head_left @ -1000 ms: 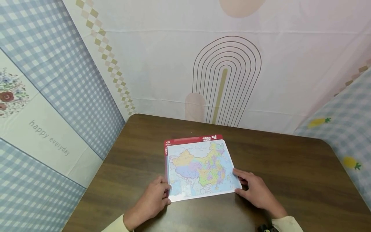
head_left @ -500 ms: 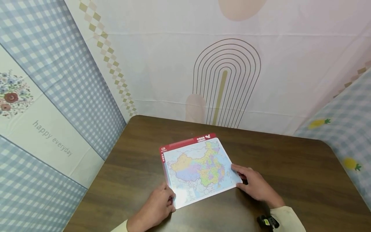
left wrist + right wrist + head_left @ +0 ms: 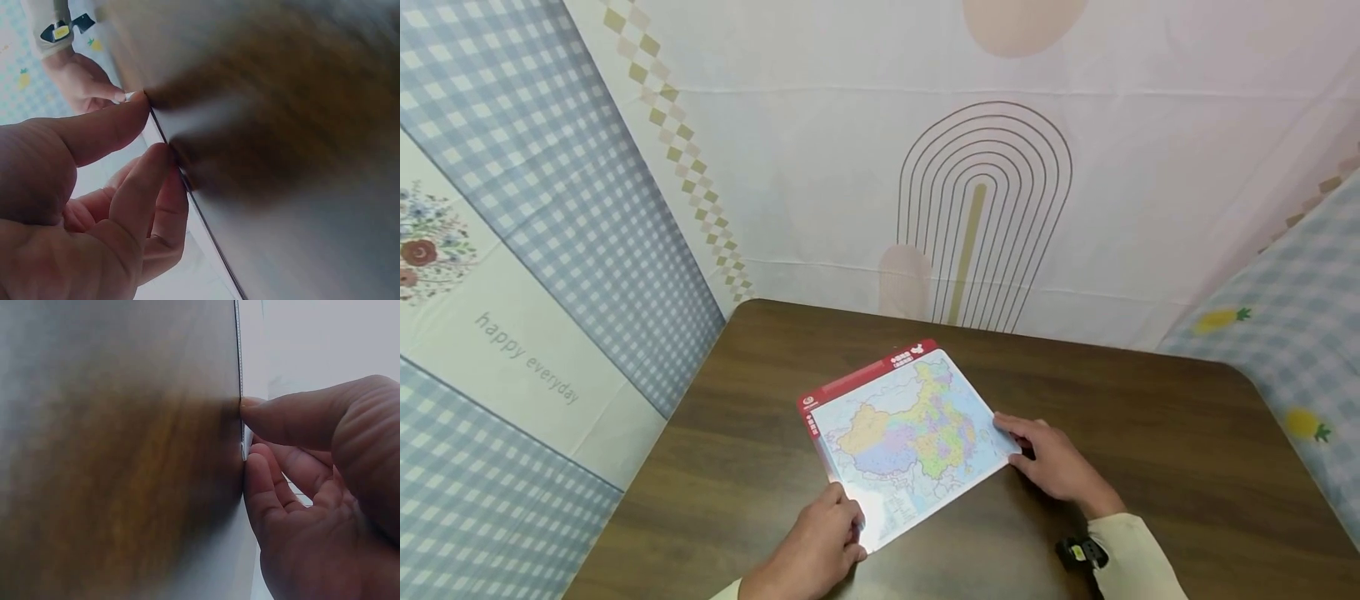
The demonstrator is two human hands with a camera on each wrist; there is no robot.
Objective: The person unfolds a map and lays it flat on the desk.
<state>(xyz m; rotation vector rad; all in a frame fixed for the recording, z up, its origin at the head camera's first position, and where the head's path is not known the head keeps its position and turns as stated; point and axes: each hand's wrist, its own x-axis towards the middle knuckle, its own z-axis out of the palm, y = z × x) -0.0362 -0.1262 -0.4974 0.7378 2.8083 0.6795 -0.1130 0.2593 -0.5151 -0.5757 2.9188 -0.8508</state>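
Observation:
A thin flat map (image 3: 910, 442) with a red top border and pastel regions lies tilted on the dark wooden table, its upper edge slanting up to the right in the head view. My left hand (image 3: 820, 537) holds the near left corner, thumb at the front edge and curled fingers along the side. At the opposite near corner, my right hand (image 3: 1056, 462) pinches the map between thumb and fingers. Both wrist views show fingertips right at the map's thin edge, close against the tabletop. Glare whitens the map's lower left part.
Dark brown table (image 3: 722, 433) extends around the map on all sides. Behind it hangs a pale cloth (image 3: 820, 183) with an arch print. A blue checked cloth (image 3: 550, 167) closes off the left, another the right. A black strapped device (image 3: 1081, 552) sits at the right cuff.
The map has turned counterclockwise in the head view. Its near left corner came toward me with my left hand, while my right hand shifted slightly away and left.

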